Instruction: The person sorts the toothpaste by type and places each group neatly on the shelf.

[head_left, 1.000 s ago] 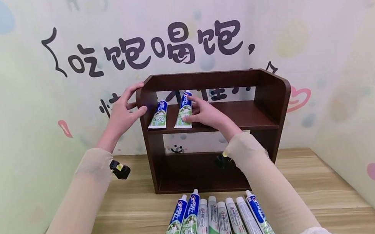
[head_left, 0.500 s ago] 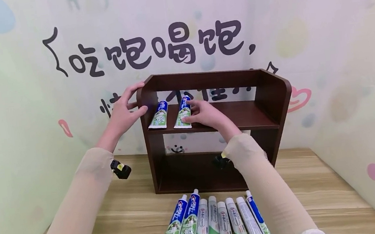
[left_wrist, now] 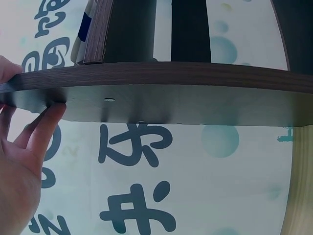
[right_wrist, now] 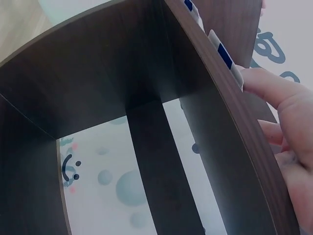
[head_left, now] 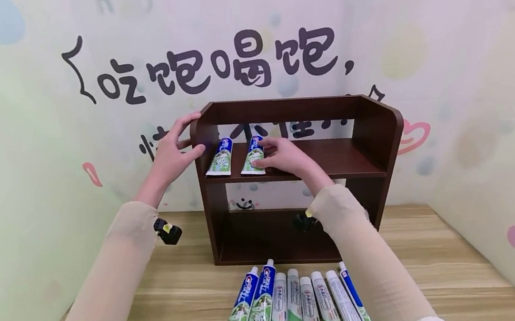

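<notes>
My left hand [head_left: 171, 157] grips the left side panel of a dark brown two-tier shelf [head_left: 287, 106]. In the left wrist view its fingertips [left_wrist: 51, 117] press one face of that panel, with the thumb over the other. On the upper tier, my right hand [head_left: 285, 156] pinches a blue, white and green toothpaste tube [head_left: 252, 162], its flat end toward the front edge. To its left lies a matching toothpaste tube [head_left: 220, 159], a small gap apart. The right wrist view shows the held tube's flat end [right_wrist: 227, 58] at the board's edge, beside my thumb.
Several toothpaste tubes lie side by side on the wooden table [head_left: 168, 298] before the shelf: blue-capped ones like this left tube [head_left: 238, 311] and grey-green ones [head_left: 310, 308]. My right forearm partly covers the rightmost tube [head_left: 354, 292]. A printed wall [head_left: 126, 16] stands behind.
The tube in my right hand has come down and slid back a little, its cap end sinking lower on the upper tier. My left hand keeps its grip on the side panel.
</notes>
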A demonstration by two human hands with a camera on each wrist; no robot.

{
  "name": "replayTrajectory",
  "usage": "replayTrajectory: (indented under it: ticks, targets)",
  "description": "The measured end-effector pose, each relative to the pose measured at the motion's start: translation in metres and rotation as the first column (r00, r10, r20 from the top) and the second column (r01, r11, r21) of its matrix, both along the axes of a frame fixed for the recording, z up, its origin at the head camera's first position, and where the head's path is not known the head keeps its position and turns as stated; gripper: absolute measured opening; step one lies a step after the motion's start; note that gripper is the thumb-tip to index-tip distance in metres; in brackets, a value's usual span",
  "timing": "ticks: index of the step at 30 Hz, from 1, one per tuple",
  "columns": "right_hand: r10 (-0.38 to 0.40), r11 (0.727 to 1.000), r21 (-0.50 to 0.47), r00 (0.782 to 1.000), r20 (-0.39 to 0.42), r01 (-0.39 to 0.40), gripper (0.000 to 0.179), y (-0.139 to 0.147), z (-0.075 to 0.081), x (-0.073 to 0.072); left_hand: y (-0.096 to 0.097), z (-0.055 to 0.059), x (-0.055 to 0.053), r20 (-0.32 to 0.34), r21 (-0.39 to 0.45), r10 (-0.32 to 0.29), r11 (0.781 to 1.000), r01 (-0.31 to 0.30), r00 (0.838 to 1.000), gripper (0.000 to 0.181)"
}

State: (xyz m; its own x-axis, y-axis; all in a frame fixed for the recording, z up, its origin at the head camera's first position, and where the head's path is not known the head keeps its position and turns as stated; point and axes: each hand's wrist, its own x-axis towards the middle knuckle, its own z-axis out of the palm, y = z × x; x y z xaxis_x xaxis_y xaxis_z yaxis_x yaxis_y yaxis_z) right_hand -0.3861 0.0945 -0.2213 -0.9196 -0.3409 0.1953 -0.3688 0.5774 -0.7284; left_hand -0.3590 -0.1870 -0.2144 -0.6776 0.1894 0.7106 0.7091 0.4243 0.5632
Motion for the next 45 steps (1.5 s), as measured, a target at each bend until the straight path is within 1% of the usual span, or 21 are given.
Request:
replayTrajectory:
  ticks: [7, 11, 16, 22, 28, 32, 38, 41, 45]
  targets:
    - [0.044, 0.999, -0.019, 0.999, 0.001, -0.044, 0.067, 0.003, -0.001, 0.003, 0.001, 0.0, 0.002, 0.003, 0.001, -0.006, 1.0, 0.006, 1.0, 0.063]
    - [0.077, 0.997, -0.027, 0.997, -0.001, -0.077, 0.066, 0.005, -0.001, 0.005, 0.002, 0.0, 0.001, 0.01, 0.006, -0.01, 1.0, 0.01, 1.0, 0.062]
    - [0.107, 0.994, -0.032, 0.994, 0.016, -0.106, 0.064, 0.006, 0.001, 0.008, 0.002, 0.0, 0.0, 0.021, 0.01, -0.014, 1.0, 0.013, 1.0, 0.062]
    - [0.111, 0.994, 0.005, 0.994, -0.002, -0.111, 0.065, 0.006, 0.0, 0.007, 0.002, 0.001, 0.0, 0.025, 0.013, -0.011, 1.0, 0.011, 1.0, 0.062]
    - [0.125, 0.992, 0.025, 0.992, -0.029, -0.124, 0.063, 0.004, 0.0, 0.005, 0.001, 0.002, 0.001, 0.013, 0.007, -0.008, 1.0, 0.007, 1.0, 0.062]
    - [0.122, 0.992, 0.025, 0.992, -0.032, -0.122, 0.062, 0.004, -0.001, 0.005, 0.0, 0.001, 0.0, 0.005, 0.006, -0.007, 1.0, 0.007, 1.0, 0.062]
    - [0.114, 0.993, 0.017, 0.993, -0.032, -0.114, 0.06, 0.004, -0.002, 0.006, 0.001, 0.001, 0.0, 0.017, 0.007, -0.002, 1.0, 0.002, 1.0, 0.062]
    - [0.112, 0.994, 0.02, 0.993, -0.034, -0.111, 0.06, 0.004, -0.002, 0.006, 0.003, 0.002, 0.004, 0.024, 0.009, -0.004, 1.0, 0.004, 1.0, 0.062]
    - [0.115, 0.993, 0.028, 0.993, -0.037, -0.114, 0.061, 0.005, -0.002, 0.006, 0.007, 0.008, 0.017, 0.028, 0.006, -0.005, 1.0, 0.005, 1.0, 0.061]
